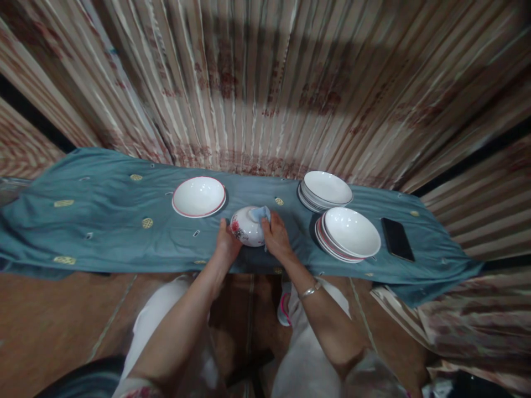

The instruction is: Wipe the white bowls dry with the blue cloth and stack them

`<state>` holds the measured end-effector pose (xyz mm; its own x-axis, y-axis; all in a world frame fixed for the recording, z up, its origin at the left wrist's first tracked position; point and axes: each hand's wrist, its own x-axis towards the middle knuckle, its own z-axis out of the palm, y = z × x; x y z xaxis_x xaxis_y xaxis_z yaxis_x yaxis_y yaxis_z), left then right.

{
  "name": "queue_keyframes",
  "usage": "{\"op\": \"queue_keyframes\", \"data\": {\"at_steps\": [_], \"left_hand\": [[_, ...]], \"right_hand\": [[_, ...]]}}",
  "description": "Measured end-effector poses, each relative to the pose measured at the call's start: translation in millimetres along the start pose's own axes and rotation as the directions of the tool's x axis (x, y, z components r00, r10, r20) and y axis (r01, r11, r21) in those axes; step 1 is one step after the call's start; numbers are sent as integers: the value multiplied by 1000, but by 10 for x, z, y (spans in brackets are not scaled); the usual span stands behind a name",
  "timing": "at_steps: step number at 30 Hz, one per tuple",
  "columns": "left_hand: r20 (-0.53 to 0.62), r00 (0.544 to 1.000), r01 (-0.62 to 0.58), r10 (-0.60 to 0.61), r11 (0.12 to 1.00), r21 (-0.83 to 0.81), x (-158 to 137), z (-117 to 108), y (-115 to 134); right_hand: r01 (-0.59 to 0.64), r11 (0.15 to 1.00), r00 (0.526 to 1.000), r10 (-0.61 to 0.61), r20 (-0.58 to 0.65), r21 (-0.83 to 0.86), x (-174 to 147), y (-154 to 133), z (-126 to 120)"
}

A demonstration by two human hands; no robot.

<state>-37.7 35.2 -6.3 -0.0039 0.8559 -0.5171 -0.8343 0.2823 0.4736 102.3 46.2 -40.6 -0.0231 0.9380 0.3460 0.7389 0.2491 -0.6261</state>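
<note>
Bowl (pixel 248 232) in the grip now: left hand (pixel 228 242) grasps its side, right hand (pixel 277 234) pinches a blue cloth (pixel 259 213) against it; dishes (pixel 199 197) sit left of that grip, two stacks (pixel 352 233) right of it, a phone (pixel 397 239) farther right.

Black phone (pixel 397 239), floral curtain (pixel 257 94)

Single head cam — worn up top, facing forward and steeply down. Fairly close: left hand (pixel 228 243) and right hand (pixel 277 235) sit near frame centre, forearms (pixel 178 326) entering from below. Cloth-covered table (pixel 112 221) spans mid-frame, seen from above; curtain (pixel 232 83) beyond fills the top, legs (pixel 307 348) and floor (pixel 50 320) the bottom — wide coverage.
</note>
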Motion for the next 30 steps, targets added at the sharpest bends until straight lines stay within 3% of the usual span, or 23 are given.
{"op": "queue_keyframes", "data": {"at_steps": [5, 13, 20, 26, 30], "left_hand": [[1, 1000, 17, -17, 1000, 10, 3, -2, 5], [-21, 1000, 5, -5, 1000, -7, -69, 67, 9], [-4, 1000, -19, 19, 1000, 24, -23, 29, -6], [51, 998, -38, 36, 998, 43, 2, 6, -26], [9, 1000, -30, 29, 997, 74, -63, 63, -16]], "right_hand": [[3, 999, 1000, -3, 2, -48, -170, -23, -13], [119, 972, 993, -112, 48, -204, -301, -57, -69], [247, 941, 969, -236, 73, -233, -392, -87, -177], [378, 911, 926, -372, 65, -165, -487, -292, -251], [371, 926, 929, -371, 10, -76, -425, -307, -315]]}}
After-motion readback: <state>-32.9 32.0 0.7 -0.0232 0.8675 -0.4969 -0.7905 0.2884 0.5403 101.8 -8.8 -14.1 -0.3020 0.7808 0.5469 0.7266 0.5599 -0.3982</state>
